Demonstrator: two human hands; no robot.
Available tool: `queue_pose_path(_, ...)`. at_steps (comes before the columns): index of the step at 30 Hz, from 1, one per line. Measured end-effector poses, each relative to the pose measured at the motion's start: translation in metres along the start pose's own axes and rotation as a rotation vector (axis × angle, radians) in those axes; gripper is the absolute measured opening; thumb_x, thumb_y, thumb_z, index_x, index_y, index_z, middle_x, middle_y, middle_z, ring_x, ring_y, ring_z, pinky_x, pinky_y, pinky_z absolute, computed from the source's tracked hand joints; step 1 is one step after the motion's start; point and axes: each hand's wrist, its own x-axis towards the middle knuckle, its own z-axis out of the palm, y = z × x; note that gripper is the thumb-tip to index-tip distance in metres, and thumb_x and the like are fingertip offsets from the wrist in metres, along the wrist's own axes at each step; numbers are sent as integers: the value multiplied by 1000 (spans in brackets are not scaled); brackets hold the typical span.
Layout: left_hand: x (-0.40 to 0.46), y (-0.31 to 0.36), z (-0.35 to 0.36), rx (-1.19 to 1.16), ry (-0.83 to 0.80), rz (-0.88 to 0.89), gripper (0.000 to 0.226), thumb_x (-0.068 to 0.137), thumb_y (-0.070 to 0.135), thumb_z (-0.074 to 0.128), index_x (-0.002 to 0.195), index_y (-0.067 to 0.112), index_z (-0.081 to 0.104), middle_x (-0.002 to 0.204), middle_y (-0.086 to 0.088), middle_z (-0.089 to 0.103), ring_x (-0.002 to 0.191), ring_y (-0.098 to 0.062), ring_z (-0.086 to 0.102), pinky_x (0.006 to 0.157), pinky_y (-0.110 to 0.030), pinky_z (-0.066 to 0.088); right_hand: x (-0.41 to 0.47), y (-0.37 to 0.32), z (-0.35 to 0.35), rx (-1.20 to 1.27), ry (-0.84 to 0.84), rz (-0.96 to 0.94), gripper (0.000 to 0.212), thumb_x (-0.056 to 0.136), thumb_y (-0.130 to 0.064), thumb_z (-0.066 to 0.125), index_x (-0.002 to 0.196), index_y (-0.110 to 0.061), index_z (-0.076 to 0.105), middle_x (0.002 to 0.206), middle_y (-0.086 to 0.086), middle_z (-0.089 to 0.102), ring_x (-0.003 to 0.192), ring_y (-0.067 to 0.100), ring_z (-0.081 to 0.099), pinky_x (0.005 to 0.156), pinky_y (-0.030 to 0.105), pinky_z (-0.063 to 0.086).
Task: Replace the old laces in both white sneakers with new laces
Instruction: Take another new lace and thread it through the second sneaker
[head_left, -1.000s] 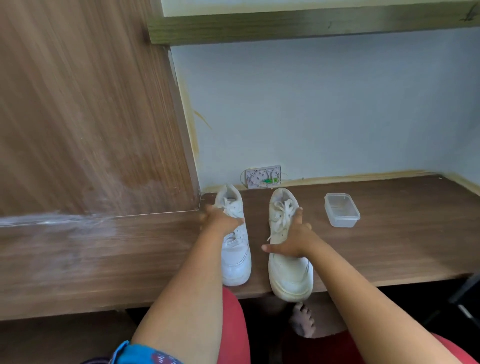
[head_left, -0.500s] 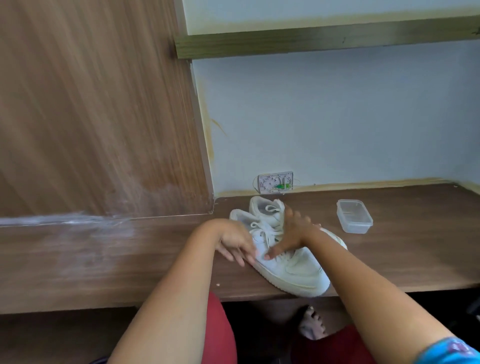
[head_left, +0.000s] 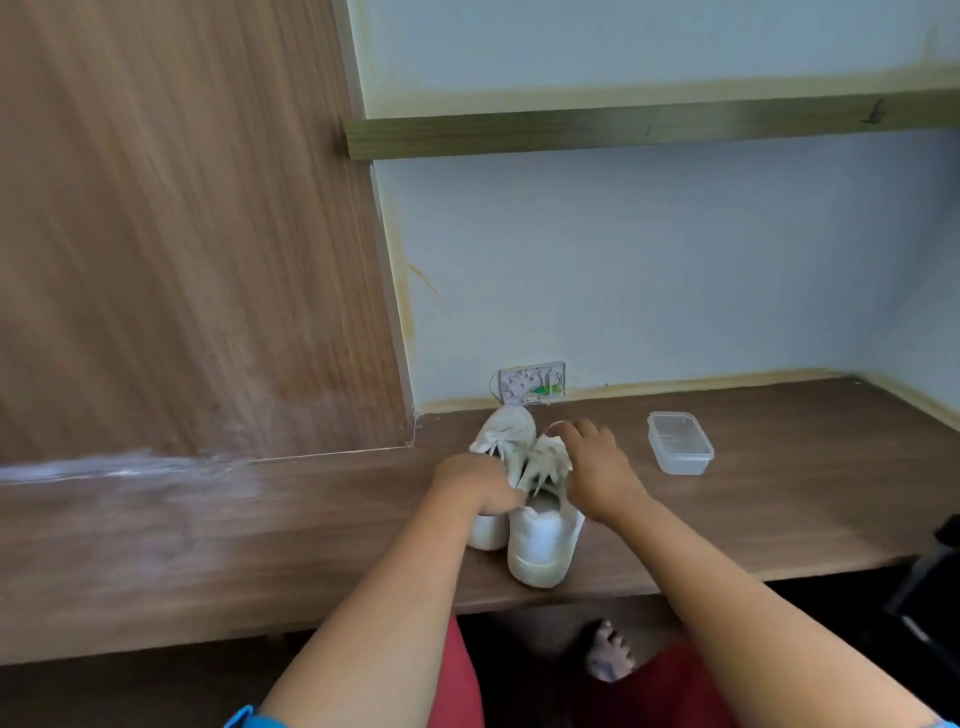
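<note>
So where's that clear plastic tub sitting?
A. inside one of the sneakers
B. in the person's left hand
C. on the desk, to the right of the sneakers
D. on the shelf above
C: the clear plastic tub stands on the desk, right of both sneakers, apart from them.

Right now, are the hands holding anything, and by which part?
Left hand grips the left sneaker at its collar. Right hand rests over the right sneaker at its laces; a true grip cannot be told.
</note>
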Motion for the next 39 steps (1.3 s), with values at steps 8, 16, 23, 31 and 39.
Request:
queue_pose_path(8,-43,34,18,107,18,33,44,82,45,61,117,18,63,128,-4,57,122,-27,46,93,-38,41,-78,-38,-4,-218,-367,145,47,85,-24,56,129,-16,42,133,4,43,133,27,27,100,56,39)
queue_pose_path(16,-78,30,34,-250,129,174,22,85,27,65,101,13,63,106,-6,63,101,-23,58,80,-33,48,-87,-40,-46,-237,-389,114,62,76,-31,77,131,-18,52,125,3,59,115,23,56,90,30,48)
queue_pose_path(23,-97,97,-58,-177,439,564,31,74,7,56,63,23,31,75,1,47,81,-30,57,59,-30,31,-136,-12,-138,-128,38,306,36,75,-34,69,107,-21,57,106,-1,61,97,22,60,69,28,45)
queue_pose_path(31,-93,329,-89,-289,398,1130,15,76,13,64,70,17,50,80,-4,62,82,-30,59,62,-34,44,-246,91,-254,-358,303,736,21,83,-33,61,85,-21,44,91,0,56,86,23,57,64,27,37)
queue_pose_path(39,-65,469,-30,-183,276,1319,40,82,13,67,122,13,59,128,-10,53,120,-28,50,97,-36,43,-280,194,-247,-364,255,1021,21,87,-25,58,106,-17,60,101,-1,66,95,18,63,70,24,41)
